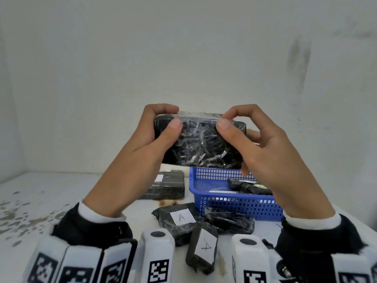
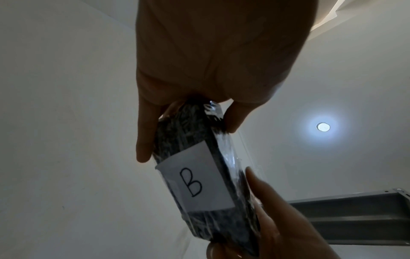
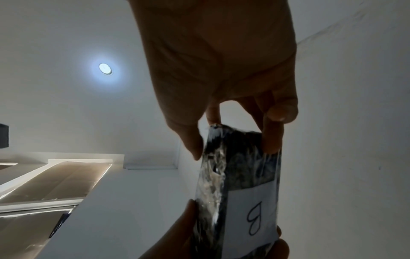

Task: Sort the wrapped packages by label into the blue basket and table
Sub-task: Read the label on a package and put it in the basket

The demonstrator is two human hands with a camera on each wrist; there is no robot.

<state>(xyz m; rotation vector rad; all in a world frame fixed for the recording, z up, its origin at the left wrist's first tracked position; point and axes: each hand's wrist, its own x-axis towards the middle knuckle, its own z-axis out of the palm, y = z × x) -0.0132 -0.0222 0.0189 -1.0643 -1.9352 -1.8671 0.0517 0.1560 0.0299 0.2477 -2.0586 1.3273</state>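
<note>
Package (image 1: pixel 199 140) (labelled B) lies lengthwise left-to-right, label facing away, both hands, left (image 1: pixel 142 139) and right (image 1: pixel 263 148), gripping its ends.

Your way down to the blue basket (image 1: pixel 212 180) is open on its left half; a dark package (image 1: pixel 247 186) fills its right side. Nearer you, two packages labelled A (image 1: pixel 179 219) (image 1: pixel 203 249) and an unlabelled package (image 1: pixel 230 220) crowd the table (image 1: pixel 40 201). A far package (image 1: pixel 165 185) sits left of the basket; bare tabletop lies further left.
</note>
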